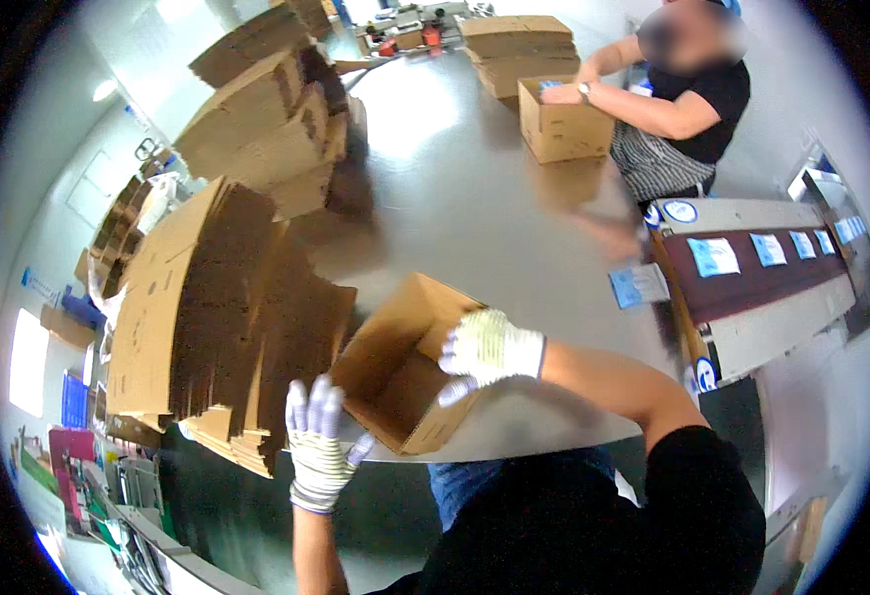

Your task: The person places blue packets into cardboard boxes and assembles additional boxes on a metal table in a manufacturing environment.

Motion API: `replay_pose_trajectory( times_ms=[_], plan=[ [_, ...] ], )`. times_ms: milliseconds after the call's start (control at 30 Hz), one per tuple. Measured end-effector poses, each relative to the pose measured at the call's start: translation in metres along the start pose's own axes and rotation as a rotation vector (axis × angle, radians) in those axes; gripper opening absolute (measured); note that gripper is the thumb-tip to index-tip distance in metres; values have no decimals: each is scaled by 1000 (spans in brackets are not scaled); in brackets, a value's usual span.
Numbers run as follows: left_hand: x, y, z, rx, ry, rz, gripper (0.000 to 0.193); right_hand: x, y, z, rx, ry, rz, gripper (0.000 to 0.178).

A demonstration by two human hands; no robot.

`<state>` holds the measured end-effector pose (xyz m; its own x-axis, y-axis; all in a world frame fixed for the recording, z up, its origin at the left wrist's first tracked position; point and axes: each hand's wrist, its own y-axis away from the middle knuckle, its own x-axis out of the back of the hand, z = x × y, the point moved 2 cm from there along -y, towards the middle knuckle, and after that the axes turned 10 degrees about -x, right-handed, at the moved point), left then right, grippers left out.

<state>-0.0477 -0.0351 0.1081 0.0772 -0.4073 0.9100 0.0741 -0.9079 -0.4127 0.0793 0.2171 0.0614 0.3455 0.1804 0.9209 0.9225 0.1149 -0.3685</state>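
An open-topped brown cardboard box point(387, 392) stands at the near edge of the metal table, its inside looking bare where it shows. White gloves with thin stripes cover both of my hands. My right hand point(490, 349) lies over the box's right side, fingers and thumb apart and reaching over the opening. At the box's near left corner, my left hand point(318, 446) is raised with its fingers stretched out, holding nothing. Close beside that hand is a stack of flattened cardboard boxes point(162, 307).
More flattened cardboard point(266, 129) is piled at the far left. Across the metal table point(445, 188), a person point(688, 109) reaches into another box point(566, 124). A conveyor point(782, 278) carries several blue-and-white packets at right; one packet point(639, 286) lies by its end.
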Motion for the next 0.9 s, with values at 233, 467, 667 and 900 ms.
replay_pose_trajectory(
  times_ms=[233, 467, 667, 900],
  plan=[
    [-39, -18, 25, -304, 39, -260, 54, -14, 0, 28, -303, -57, 321, 37],
    [-66, -18, 74, -94, -154, 53, 44, -92, 81, 15, -991, -402, 295, 52],
    [-75, -17, 73, -76, -148, 48, 37, -140, 120, -9, -724, -236, 137, 33],
    [-79, -14, 66, -11, -129, 7, 39, -139, 120, -5, -661, -202, 195, 22]
  ],
)
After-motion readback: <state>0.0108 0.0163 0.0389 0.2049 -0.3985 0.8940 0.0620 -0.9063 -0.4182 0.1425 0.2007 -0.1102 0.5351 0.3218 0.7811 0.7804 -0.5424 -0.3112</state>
